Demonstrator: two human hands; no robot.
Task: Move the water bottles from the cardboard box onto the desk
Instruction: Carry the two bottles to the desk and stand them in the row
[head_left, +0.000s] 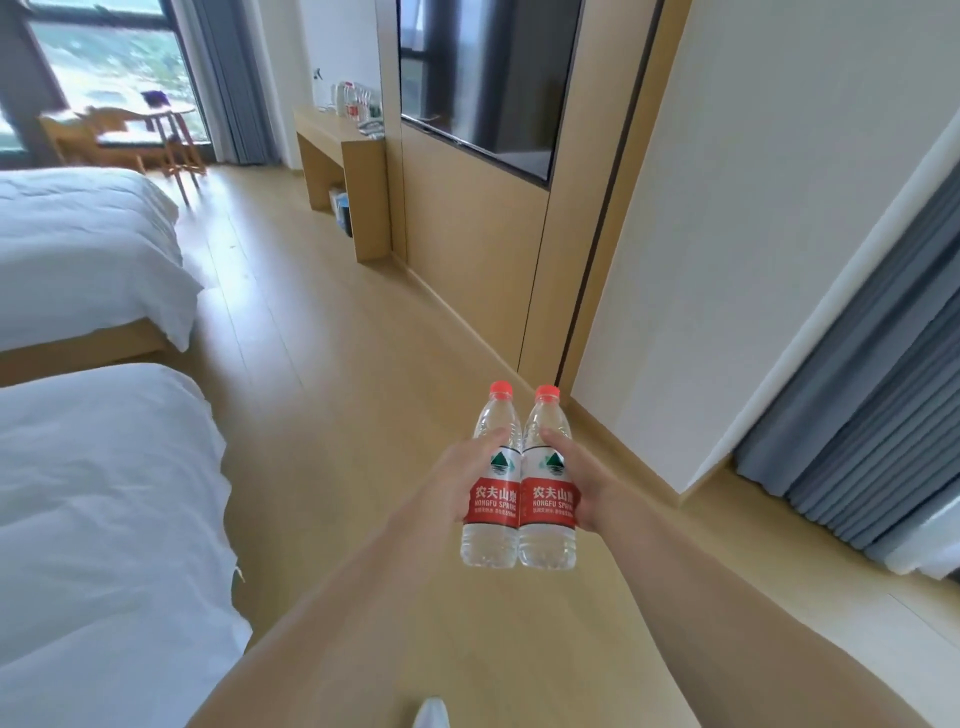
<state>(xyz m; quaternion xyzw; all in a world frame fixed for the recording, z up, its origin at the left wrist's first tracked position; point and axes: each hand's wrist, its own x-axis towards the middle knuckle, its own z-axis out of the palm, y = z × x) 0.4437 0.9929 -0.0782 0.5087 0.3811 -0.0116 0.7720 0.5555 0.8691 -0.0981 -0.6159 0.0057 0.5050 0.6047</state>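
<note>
The left hand (457, 480) is wrapped around one clear plastic water bottle with red cap and red label (491, 488), the right hand (587, 486) around its twin (548, 491); fingers closed on each, bottles upright and touching, apparently for steady carrying. The wooden bench (332, 137) stands far along the right wall, already bearing bottles. Pale wood floor (322, 338); white beds (93, 493) left. No cardboard box visible.

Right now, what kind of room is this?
Likely a hotel twin room: two white-sheeted beds side by side, a wall-mounted TV, and a wooden desk already holding bottles by the window.
</note>
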